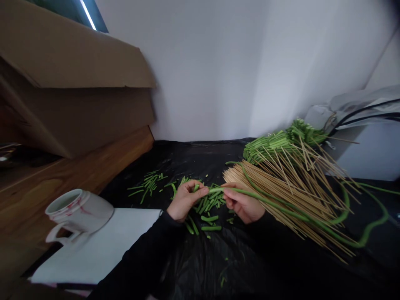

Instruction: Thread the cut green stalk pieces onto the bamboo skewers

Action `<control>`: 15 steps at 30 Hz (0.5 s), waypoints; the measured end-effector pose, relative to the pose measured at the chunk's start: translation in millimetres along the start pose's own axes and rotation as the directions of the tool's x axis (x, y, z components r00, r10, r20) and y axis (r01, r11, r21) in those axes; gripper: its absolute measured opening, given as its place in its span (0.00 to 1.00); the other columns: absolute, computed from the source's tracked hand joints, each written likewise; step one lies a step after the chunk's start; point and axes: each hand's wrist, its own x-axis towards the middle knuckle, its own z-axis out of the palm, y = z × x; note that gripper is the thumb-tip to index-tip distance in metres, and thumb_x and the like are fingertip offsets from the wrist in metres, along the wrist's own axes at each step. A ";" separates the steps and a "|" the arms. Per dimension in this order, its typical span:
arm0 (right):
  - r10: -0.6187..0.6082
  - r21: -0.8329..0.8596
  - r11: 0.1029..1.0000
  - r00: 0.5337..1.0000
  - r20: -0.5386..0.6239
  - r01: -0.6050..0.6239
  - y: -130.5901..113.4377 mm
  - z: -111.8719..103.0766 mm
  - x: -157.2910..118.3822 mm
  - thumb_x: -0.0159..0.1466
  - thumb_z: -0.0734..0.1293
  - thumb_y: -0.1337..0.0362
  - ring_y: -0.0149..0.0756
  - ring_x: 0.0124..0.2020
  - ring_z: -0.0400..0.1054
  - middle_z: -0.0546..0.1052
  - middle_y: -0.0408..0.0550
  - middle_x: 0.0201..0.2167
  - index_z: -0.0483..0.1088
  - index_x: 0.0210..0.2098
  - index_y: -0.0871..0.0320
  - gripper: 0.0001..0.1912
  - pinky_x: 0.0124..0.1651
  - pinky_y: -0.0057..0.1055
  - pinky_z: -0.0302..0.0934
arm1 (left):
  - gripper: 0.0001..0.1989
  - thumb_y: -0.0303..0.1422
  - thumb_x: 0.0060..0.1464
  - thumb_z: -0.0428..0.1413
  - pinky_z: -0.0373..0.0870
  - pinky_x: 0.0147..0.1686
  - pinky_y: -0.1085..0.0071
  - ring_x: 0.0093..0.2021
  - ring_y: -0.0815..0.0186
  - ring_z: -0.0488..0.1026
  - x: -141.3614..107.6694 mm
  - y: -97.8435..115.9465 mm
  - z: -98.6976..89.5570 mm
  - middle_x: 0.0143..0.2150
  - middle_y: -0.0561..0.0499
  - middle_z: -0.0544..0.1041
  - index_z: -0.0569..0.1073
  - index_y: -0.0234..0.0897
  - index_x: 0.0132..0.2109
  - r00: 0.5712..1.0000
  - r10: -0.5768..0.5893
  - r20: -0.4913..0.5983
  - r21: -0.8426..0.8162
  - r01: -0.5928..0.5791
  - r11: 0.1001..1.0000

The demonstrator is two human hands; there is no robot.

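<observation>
A long green bean (281,202) stretches from between my hands across to the right, where it curls back on itself. My left hand (184,200) is closed in a pinch at its tip end, and a short green piece shows by the thumb. A little to the right, my right hand (245,205) grips the same bean between thumb and fingers. Below and behind my hands lies a loose pile of short cut bean pieces (211,202). More pieces (150,183) are scattered to the left on black plastic sheeting (200,152).
Many thin wooden sticks (275,179) lie spread on the right, with bundled green pieces (271,146) behind them. At left, a white mug (81,210) stands on a white pad (103,250). A cardboard box (93,91) sits at the back left, against a pale wall (212,75).
</observation>
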 end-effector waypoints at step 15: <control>-0.116 -0.401 0.907 0.992 0.060 0.130 -17.0 -1.0 -5.1 0.54 0.67 0.47 0.24 0.11 0.50 0.60 0.37 0.08 0.60 0.13 0.56 0.23 0.15 0.26 0.44 | 0.20 0.46 0.55 0.52 0.38 0.14 0.76 0.14 0.79 0.50 -2.8 -3.3 -1.1 0.24 0.52 0.69 0.73 0.31 0.37 0.886 -0.183 0.425 0.015 0.196 0.981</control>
